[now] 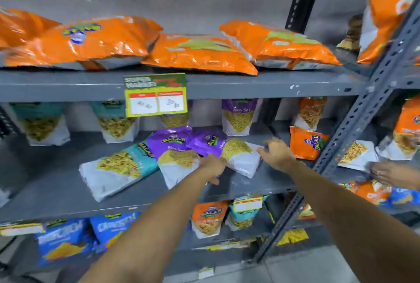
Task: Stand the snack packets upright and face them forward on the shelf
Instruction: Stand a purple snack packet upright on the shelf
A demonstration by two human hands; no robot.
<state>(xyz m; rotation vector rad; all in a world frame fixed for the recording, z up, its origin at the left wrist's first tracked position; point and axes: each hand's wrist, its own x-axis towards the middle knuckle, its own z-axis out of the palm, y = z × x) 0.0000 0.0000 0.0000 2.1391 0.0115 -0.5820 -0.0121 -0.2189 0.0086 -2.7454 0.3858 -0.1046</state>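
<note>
On the middle grey shelf three snack packets lie flat and askew: a teal one at the left, a purple one in the middle and a second purple one at the right. My left hand rests between the two purple packets, touching their lower edges. My right hand is at the right edge of the right purple packet with its fingers apart. Neither hand clearly grips a packet. Behind them, teal packets and a purple packet stand upright facing forward.
Large orange packets lie flat on the top shelf. A yellow price tag hangs from that shelf's edge. A slotted steel upright divides the bays. An orange packet leans at the right. Another person's hand reaches in from the right.
</note>
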